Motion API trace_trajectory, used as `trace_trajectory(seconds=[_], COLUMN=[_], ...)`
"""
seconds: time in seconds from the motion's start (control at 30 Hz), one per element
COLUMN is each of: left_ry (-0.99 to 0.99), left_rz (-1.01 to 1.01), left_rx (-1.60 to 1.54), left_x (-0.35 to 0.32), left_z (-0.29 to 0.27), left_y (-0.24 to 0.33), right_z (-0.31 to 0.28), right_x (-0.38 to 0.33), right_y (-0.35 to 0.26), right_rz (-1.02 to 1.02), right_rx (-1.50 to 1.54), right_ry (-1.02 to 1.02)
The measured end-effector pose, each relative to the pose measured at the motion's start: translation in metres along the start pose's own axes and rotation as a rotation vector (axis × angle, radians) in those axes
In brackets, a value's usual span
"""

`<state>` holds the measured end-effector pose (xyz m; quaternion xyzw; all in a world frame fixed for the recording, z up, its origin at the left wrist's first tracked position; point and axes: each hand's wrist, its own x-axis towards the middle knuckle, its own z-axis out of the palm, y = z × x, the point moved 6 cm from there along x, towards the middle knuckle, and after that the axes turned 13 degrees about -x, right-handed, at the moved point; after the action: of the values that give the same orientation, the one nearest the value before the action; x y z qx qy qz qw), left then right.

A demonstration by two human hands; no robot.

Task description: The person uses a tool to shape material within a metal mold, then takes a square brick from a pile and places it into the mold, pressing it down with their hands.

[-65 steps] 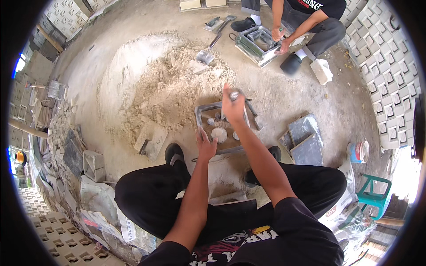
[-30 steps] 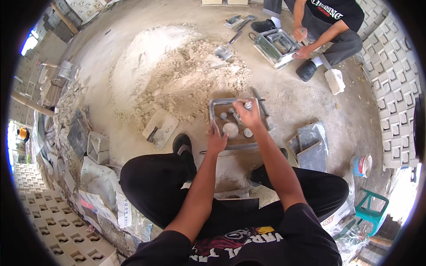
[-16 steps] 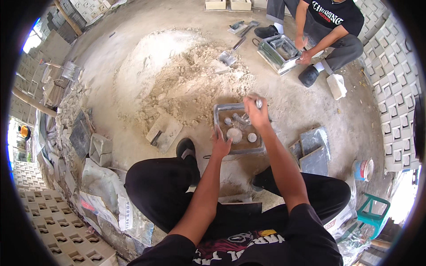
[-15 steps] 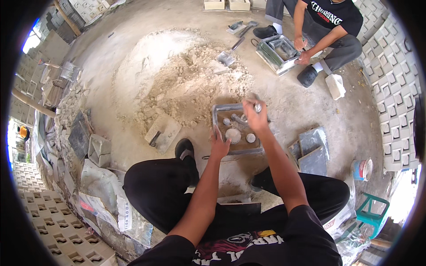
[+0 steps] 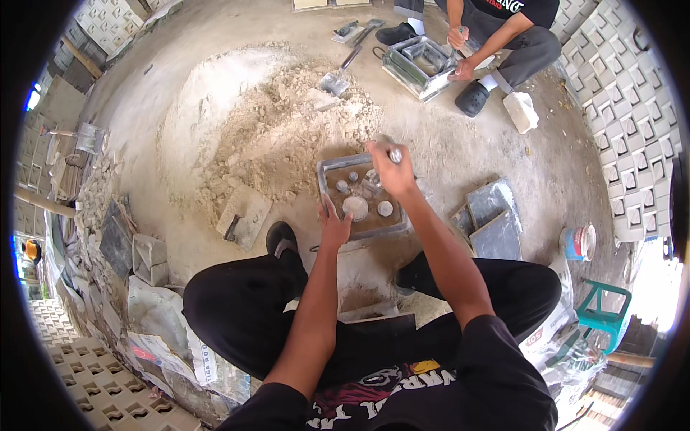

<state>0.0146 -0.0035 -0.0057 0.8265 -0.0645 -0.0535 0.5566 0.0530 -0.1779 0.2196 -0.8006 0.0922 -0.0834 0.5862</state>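
A rectangular grey frame [image 5: 323,174] lies on the ground before me, filled with brown, sandy material. In it sit a large pale disc [image 5: 355,208], a smaller pale disc [image 5: 385,208] and two small grey round pieces [image 5: 341,186]. My left hand [image 5: 334,227] rests at the frame's near left corner, fingers apart, beside the large disc. Over the frame's far right part, my right hand [image 5: 393,172] is wrapped around a tool with a shiny rounded metal end [image 5: 395,155]. The tool's other end is blurred, so its kind is unclear.
A powdery heap [image 5: 273,122] spreads beyond the frame, with a trowel [image 5: 334,84] on it. A flat board with a handle [image 5: 244,215] lies left; dark plates [image 5: 496,223] lie right. Opposite, another person works at a metal box mould [image 5: 424,68]. A green stool [image 5: 604,312] stands right.
My view has shifted, so the scene sits further left and higher. The right hand still grips the tool above the frame, and the left hand stays at its corner.
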Motion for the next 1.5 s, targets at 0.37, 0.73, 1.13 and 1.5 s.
trace_trajectory(seconds=[0.37,0.73,1.13,1.5], left_ry=[-0.008,0.003,0.082,0.004], left_rz=[0.081,-0.035,-0.168,-0.054], left_rx=[0.048,0.034,0.198,-0.224], left_x=[0.009,0.008,-0.014,0.032], left_z=[0.0,0.002,-0.037,-0.016], left_y=[0.005,0.009,-0.004,0.115], right_z=[0.001,0.023,0.036,-0.168], right_x=[-0.021,-0.019,0.033,-0.024], right_y=[0.007,-0.01,-0.018,0.047], right_rz=[-0.178,-0.272,-0.021,0.179], right_rx=[-0.039,-0.172,-0.197,0.8], right_ry=[0.131,0.124,-0.024,0.958])
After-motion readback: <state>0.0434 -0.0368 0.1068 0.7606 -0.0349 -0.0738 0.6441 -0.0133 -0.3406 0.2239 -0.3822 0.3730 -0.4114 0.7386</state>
